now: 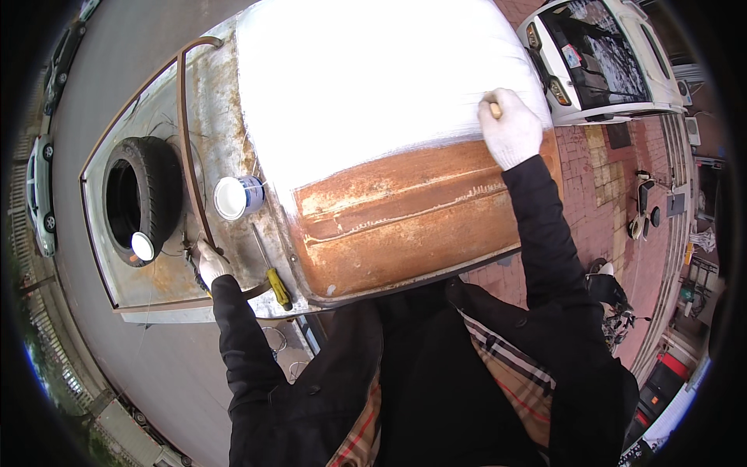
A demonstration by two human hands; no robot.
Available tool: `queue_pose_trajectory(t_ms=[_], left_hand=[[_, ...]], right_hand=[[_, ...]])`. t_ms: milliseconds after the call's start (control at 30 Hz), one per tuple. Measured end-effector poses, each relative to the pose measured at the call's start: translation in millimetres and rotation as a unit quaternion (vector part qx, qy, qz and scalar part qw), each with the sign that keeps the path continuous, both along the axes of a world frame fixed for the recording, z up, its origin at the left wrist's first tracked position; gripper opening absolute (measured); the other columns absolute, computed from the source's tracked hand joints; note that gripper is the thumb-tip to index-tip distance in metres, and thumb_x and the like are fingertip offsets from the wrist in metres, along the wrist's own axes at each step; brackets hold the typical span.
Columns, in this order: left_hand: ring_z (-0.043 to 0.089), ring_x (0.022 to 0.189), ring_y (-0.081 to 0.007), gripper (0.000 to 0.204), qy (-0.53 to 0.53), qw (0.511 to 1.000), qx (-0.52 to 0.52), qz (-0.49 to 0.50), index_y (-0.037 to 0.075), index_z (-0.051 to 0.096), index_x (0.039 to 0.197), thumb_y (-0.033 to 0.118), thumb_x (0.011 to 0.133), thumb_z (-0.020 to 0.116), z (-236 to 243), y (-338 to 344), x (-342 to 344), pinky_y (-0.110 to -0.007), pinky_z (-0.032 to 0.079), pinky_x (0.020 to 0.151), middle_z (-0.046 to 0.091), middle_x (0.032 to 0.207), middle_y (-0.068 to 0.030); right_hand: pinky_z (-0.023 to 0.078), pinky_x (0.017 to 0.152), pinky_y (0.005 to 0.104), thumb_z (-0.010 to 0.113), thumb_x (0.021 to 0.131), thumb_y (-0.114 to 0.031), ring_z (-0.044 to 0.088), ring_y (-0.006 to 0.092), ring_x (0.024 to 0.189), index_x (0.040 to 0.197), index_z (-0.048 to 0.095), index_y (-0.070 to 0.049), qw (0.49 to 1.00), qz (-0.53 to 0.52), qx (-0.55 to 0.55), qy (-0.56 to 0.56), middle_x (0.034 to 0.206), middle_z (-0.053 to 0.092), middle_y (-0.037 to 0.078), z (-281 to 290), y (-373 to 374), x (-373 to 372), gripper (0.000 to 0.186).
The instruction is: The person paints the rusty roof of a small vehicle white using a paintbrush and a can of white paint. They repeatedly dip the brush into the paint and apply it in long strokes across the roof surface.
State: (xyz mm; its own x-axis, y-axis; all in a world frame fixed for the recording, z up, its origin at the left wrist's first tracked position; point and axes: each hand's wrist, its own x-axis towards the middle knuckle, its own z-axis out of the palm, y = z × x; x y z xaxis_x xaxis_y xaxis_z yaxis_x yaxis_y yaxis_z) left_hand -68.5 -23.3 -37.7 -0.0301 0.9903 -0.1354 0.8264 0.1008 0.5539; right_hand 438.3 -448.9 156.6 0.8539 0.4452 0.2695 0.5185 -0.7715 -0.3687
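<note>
My right hand (512, 131), in a white glove, is closed round a paintbrush (496, 110); only the tip of its pale wooden handle shows, and the bristles are hidden. It is over the border between fresh white paint and the rusty brown part of a vehicle roof (405, 241). To the left, my gloved left hand (212, 265) grips a rusty metal rail (190, 140) near its lower end. An open can of white paint (231, 198) stands beyond that hand. A screwdriver (278, 289) with a yellow-and-black handle lies to its right.
Left of the rail lies a black tyre (148, 194) with a white lid (142, 246) against it. A white vehicle (599, 62) stands at the far right, above brick paving (580, 175). The roof's near edge runs just in front of my body.
</note>
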Motion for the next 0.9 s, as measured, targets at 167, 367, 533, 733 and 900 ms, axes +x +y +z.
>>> queue_pose_trajectory(t_ms=[167,367,533,733,900], left_hand=[[0.072,0.098,-0.0351,0.084,-0.019,0.999,-0.048,-0.013,-0.009,0.073,0.119,0.067,0.11,0.038,28,-16,16,-0.042,0.053,0.092,0.078,0.103,-0.0212],[0.071,0.111,-0.0422,0.084,0.017,0.998,-0.058,-0.024,-0.009,0.071,0.128,0.065,0.111,0.036,41,-24,21,-0.044,0.051,0.102,0.077,0.117,-0.0273],[0.07,0.114,-0.0439,0.083,0.031,0.998,-0.042,-0.031,-0.01,0.071,0.129,0.063,0.112,0.034,39,-22,21,-0.046,0.051,0.103,0.076,0.12,-0.029],[0.069,0.118,-0.0447,0.088,0.026,0.999,-0.034,-0.028,-0.009,0.071,0.13,0.068,0.11,0.034,49,-27,30,-0.045,0.051,0.105,0.073,0.126,-0.0307],[0.073,0.108,-0.0427,0.083,0.121,0.992,-0.005,-0.03,-0.007,0.072,0.128,0.064,0.113,0.031,38,-16,21,-0.046,0.055,0.097,0.078,0.116,-0.0263]], right_hand=[[0.06,0.074,0.041,0.068,0.094,-0.024,0.075,0.0278,0.08,0.089,0.071,-0.011,0.994,0.095,-0.026,0.056,0.09,0.074,0.008,7,124,-92,0.013],[0.058,0.067,0.0461,0.066,0.093,-0.024,0.073,0.0334,0.076,0.087,0.068,-0.01,0.962,0.21,0.118,0.128,0.085,0.072,0.013,-8,238,-177,0.016],[0.057,0.071,0.0403,0.068,0.095,-0.023,0.073,0.0286,0.079,0.096,0.072,-0.008,0.919,0.231,0.218,0.233,0.088,0.073,0.011,-12,255,-184,0.015],[0.06,0.076,0.0328,0.068,0.1,-0.018,0.074,0.0197,0.08,0.109,0.075,-0.002,0.862,0.113,0.245,0.43,0.096,0.078,0.014,-22,132,-61,0.02],[0.053,0.06,0.0249,0.068,0.102,-0.022,0.066,0.0111,0.067,0.117,0.075,0.0,0.891,-0.013,0.276,0.361,0.091,0.075,0.007,-10,-29,54,0.027]])
